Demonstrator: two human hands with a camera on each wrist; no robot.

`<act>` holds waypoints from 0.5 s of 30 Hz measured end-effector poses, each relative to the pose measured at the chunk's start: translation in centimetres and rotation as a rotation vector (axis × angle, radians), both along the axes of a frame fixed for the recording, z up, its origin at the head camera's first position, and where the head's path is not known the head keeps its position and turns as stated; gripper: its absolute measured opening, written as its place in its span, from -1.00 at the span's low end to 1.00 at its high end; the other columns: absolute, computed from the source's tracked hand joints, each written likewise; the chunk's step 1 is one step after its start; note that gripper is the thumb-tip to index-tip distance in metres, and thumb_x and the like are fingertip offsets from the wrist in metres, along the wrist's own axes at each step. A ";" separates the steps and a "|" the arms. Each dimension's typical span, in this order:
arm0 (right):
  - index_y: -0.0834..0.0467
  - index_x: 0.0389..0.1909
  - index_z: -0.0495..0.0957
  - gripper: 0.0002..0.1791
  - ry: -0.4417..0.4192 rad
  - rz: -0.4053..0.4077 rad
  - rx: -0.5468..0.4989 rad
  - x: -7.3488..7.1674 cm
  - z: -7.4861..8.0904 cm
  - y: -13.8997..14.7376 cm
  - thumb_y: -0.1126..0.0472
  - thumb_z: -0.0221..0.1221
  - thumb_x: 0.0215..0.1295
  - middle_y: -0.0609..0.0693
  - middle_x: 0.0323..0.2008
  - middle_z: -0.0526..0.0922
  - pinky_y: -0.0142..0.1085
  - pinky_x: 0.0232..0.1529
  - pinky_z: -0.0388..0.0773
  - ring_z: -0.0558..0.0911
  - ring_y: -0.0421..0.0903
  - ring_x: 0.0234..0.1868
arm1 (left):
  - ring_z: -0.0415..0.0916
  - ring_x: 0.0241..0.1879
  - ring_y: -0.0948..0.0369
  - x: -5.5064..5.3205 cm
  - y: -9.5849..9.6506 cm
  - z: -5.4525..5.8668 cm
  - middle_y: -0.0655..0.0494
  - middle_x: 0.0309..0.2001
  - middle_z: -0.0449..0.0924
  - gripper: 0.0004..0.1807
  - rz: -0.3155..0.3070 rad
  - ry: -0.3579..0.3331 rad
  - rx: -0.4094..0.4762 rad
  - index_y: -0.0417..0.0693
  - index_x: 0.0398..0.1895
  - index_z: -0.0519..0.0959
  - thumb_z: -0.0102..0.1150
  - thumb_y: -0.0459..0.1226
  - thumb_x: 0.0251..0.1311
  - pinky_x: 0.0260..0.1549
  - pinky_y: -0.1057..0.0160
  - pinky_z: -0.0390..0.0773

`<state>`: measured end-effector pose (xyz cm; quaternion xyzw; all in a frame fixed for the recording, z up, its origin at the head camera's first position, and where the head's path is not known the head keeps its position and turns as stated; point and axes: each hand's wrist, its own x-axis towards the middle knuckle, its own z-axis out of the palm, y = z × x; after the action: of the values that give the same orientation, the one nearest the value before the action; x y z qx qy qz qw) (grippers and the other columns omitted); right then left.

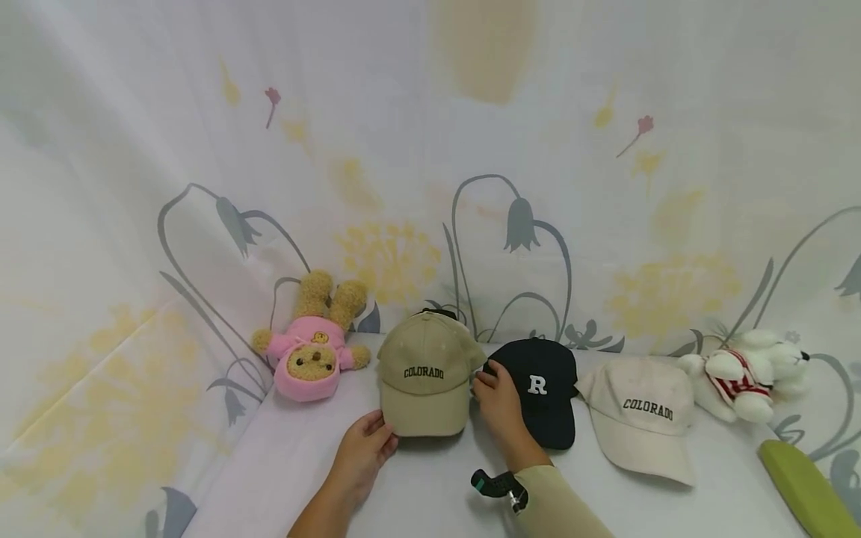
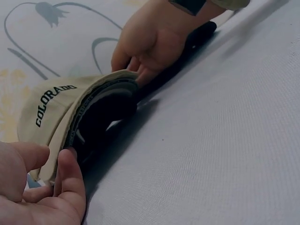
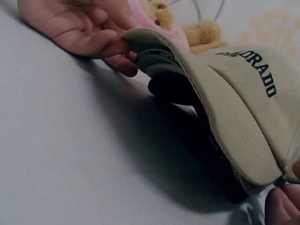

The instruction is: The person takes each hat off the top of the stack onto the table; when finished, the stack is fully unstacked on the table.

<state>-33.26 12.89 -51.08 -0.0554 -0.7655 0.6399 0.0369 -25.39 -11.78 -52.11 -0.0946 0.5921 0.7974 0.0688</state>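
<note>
A khaki baseball cap (image 1: 424, 359) lettered COLORADO faces me at the middle, its brim raised off the white surface in the wrist views. My left hand (image 1: 366, 448) pinches the brim's left edge between thumb and fingers. At the cap's right side, the fingers of my right hand (image 1: 501, 403) hold its lower edge near where brim meets crown. Something black (image 3: 173, 89) shows beneath the brim, and a black piece (image 1: 440, 312) peeks out behind the crown. Just right of my right hand lies a black cap (image 1: 554, 388) with a white R, partly covered by that hand.
A cream COLORADO cap (image 1: 646, 418) lies farther right, beside a white plush toy (image 1: 750, 373) in red stripes. To the left is a teddy bear (image 1: 312, 366) in a pink hoodie. A green object (image 1: 803, 486) sits at the right edge. Flower-patterned fabric (image 1: 403, 149) hangs behind.
</note>
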 end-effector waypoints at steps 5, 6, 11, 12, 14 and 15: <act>0.21 0.65 0.01 -0.25 0.007 -0.013 -0.108 -0.3 0.0 -0.7 0.26 0.10 0.58 0.31 0.37 0.50 -0.04 0.31 0.56 0.53 0.16 0.37 | 0.52 -0.10 0.20 -0.1 0.1 0.0 -0.27 0.28 0.40 -0.39 -0.001 0.010 -0.015 -0.51 0.52 0.13 0.06 -0.42 0.53 -0.08 0.31 0.63; 0.20 0.65 0.01 -0.24 0.010 -0.017 -0.125 -0.3 -0.1 -0.8 0.26 0.11 0.57 0.30 0.36 0.50 -0.08 0.30 0.57 0.53 0.15 0.37 | 0.51 -0.11 0.20 -0.1 0.2 0.0 -0.24 0.25 0.41 -0.39 -0.001 0.010 -0.017 -0.52 0.51 0.14 0.06 -0.42 0.53 -0.09 0.31 0.63; 0.14 0.66 0.00 -0.24 0.023 -0.025 -0.199 -0.1 -0.8 -1.0 0.28 0.11 0.58 0.26 0.35 0.49 -0.34 0.16 0.56 0.52 0.07 0.33 | 0.50 -0.14 0.21 0.0 0.1 0.0 -0.13 0.13 0.46 -0.42 0.005 -0.008 -0.012 -0.52 0.49 0.17 0.05 -0.42 0.53 -0.13 0.35 0.62; 0.14 0.66 0.00 -0.25 0.030 -0.026 -0.211 0.0 -0.9 -1.0 0.28 0.11 0.59 0.25 0.34 0.49 -0.38 0.14 0.55 0.52 0.06 0.32 | 0.50 -0.14 0.21 0.0 0.0 0.0 -0.11 0.12 0.46 -0.43 0.007 -0.015 -0.008 -0.52 0.48 0.18 0.05 -0.42 0.54 -0.14 0.35 0.62; 0.12 0.66 0.02 -0.25 0.045 -0.031 -0.234 0.1 -1.1 -1.1 0.27 0.11 0.59 0.22 0.31 0.49 -0.45 0.09 0.52 0.51 0.02 0.29 | 0.50 -0.14 0.22 0.1 -0.1 0.0 -0.10 0.12 0.47 -0.44 0.010 -0.025 -0.007 -0.50 0.48 0.20 0.05 -0.41 0.54 -0.14 0.36 0.61; 0.12 0.66 0.02 -0.26 0.053 -0.035 -0.244 0.2 -1.2 -1.1 0.27 0.11 0.59 0.21 0.30 0.49 -0.48 0.08 0.52 0.51 0.00 0.28 | 0.50 -0.14 0.21 0.1 -0.1 -0.1 -0.10 0.12 0.48 -0.44 0.011 -0.027 -0.008 -0.49 0.48 0.21 0.05 -0.42 0.54 -0.14 0.36 0.61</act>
<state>-33.02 11.83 -52.24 -0.0559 -0.6798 0.7287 0.0613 -25.27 -11.86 -52.19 -0.1089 0.5936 0.7941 0.0719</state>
